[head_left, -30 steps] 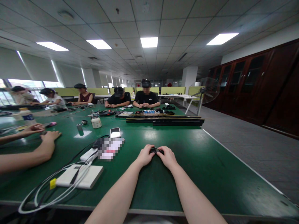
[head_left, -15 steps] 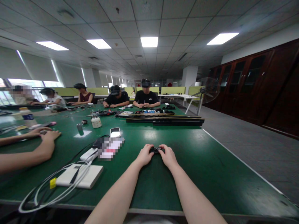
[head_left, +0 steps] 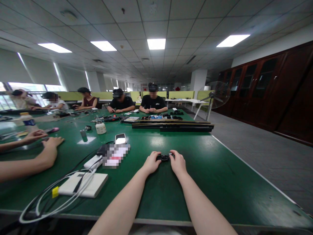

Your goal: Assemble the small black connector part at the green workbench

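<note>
A small black object [head_left: 163,158], too small to identify, sits between my hands just above or on the green table [head_left: 207,182]. My left hand [head_left: 152,162] is closed on its left end, thumb and fingers pinching it. At the object's right end is my right hand [head_left: 178,163], fingers drawn together. A small pale grey piece [head_left: 170,153] shows at the right fingertips; what it is I cannot make out, nor whether it touches the black object.
Left of my arms lie a white box [head_left: 84,184] with looped cables, a white power strip [head_left: 93,162] and a phone [head_left: 120,138]. Beyond are a white jar [head_left: 100,128] and long black bars [head_left: 173,126]. A co-worker's hands [head_left: 51,142] rest at far left; other people sit opposite.
My right hand has shifted slightly right, and more of the black object shows. The pale grey piece now appears at its fingertips. My left hand stays put. The co-worker's hands have parted a little.
</note>
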Demonstrator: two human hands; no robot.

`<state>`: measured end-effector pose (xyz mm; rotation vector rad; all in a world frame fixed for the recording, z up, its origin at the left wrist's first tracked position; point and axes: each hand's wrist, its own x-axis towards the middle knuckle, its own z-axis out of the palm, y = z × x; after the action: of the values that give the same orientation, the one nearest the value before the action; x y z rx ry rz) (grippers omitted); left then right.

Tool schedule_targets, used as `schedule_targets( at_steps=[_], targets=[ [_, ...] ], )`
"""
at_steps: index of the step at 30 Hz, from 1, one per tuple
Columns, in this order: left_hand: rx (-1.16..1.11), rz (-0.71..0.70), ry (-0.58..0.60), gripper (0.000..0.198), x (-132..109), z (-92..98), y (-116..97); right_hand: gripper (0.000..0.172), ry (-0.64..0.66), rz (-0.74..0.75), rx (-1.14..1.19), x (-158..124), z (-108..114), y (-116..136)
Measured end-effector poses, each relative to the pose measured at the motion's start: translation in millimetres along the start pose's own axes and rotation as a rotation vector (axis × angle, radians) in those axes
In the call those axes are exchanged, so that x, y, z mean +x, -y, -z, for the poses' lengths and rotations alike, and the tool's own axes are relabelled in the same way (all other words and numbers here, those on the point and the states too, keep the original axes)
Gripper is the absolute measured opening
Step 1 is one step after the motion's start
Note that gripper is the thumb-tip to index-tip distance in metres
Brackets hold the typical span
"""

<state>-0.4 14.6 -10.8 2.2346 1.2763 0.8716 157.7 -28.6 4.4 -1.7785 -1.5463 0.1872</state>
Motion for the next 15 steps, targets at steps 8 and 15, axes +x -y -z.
schedule_targets(
  at_steps=[8,15],
  targets=[
    [-0.010,0.010,0.004,0.041,-0.8,1.2,-1.8,0.030,-0.046,-0.051,-0.023,-0.4,3.2,0.3],
    [0.007,0.014,0.010,0.044,-1.7,2.7,-5.0,0.029,-0.132,-0.086,-0.035,-2.3,6.1,3.2]
  ],
)
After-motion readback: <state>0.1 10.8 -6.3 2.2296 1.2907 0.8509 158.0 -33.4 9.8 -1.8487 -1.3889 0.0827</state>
